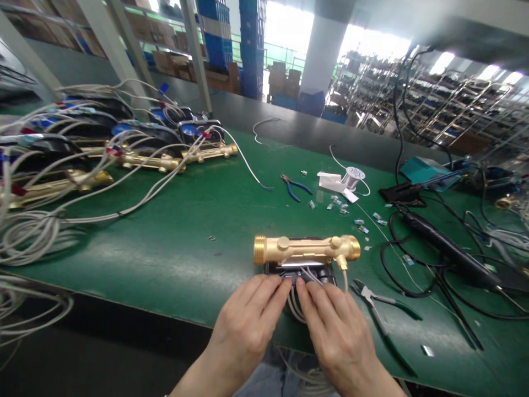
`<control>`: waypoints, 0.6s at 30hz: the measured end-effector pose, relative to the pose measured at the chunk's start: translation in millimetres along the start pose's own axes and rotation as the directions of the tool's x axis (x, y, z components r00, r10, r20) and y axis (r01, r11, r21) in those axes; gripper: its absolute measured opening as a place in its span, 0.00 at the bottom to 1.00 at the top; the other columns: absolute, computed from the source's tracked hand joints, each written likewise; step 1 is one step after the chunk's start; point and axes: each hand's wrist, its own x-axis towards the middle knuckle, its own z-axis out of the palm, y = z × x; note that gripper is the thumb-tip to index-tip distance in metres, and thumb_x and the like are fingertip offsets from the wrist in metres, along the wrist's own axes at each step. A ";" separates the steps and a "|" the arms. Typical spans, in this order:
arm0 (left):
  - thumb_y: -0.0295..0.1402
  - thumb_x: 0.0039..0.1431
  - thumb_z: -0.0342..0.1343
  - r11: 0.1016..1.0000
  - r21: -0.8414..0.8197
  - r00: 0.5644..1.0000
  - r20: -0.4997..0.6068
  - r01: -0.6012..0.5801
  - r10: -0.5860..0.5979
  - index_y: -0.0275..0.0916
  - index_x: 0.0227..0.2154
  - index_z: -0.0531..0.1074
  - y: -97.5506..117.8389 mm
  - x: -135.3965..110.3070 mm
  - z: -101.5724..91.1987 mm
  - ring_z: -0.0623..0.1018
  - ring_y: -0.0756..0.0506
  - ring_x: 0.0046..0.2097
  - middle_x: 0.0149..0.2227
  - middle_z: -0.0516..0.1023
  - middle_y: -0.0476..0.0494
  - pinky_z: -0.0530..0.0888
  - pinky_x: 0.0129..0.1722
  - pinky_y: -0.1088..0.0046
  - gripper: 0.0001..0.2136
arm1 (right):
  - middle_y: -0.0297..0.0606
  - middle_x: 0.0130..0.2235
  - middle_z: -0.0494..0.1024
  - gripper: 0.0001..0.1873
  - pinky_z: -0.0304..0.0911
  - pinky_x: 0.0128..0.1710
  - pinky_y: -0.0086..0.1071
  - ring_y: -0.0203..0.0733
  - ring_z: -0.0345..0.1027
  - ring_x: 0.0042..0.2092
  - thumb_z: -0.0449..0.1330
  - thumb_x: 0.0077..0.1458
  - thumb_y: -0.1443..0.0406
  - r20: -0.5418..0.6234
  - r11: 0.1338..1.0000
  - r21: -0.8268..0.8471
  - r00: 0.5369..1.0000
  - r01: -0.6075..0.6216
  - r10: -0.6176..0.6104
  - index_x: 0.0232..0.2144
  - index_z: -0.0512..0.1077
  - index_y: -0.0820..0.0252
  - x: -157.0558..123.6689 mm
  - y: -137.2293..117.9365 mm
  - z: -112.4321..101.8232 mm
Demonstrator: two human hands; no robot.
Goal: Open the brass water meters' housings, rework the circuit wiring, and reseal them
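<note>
A brass pipe body (306, 249) with a black housing (300, 271) beneath it lies on the green table (198, 231) near the front edge. White wires (296, 309) run from the housing toward me. My left hand (248, 325) and my right hand (334, 331) rest side by side just in front of it. Their fingertips meet at the housing and pinch at the white wires. Exactly what each finger grips is hidden by the hands.
Green-handled pliers (384, 311) lie right of my right hand. A black soldering iron (446, 248) with cables lies further right. Blue-handled pliers (295, 187), a solder spool (353, 177) and small parts sit mid-table. Several wired brass meters (136, 157) fill the left side.
</note>
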 end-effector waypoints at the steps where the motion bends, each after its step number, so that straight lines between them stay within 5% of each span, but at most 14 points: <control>1: 0.22 0.63 0.45 1.000 0.010 1.000 -0.002 0.005 -0.005 0.26 0.47 0.71 0.4 -1.4 0.9 0.73 0.42 0.44 0.42 0.74 0.34 0.77 0.42 0.62 0.13 | 0.51 0.41 0.76 0.21 0.56 0.42 0.40 0.52 0.62 0.42 0.42 0.62 0.72 -0.002 1.000 -0.002 1.000 -0.003 0.003 0.45 0.73 0.78 0.2 -0.4 0.0; 18: 0.22 0.60 0.49 0.982 0.156 0.990 0.073 0.108 -0.121 0.32 0.53 0.68 13.2 -10.7 6.6 0.70 0.41 0.42 0.44 0.69 0.35 0.76 0.39 0.61 0.18 | 0.49 0.41 0.76 0.23 0.55 0.43 0.40 0.51 0.61 0.43 0.40 0.63 0.72 -0.002 0.996 -0.007 0.996 -0.088 0.088 0.44 0.74 0.75 3.0 -6.4 -1.2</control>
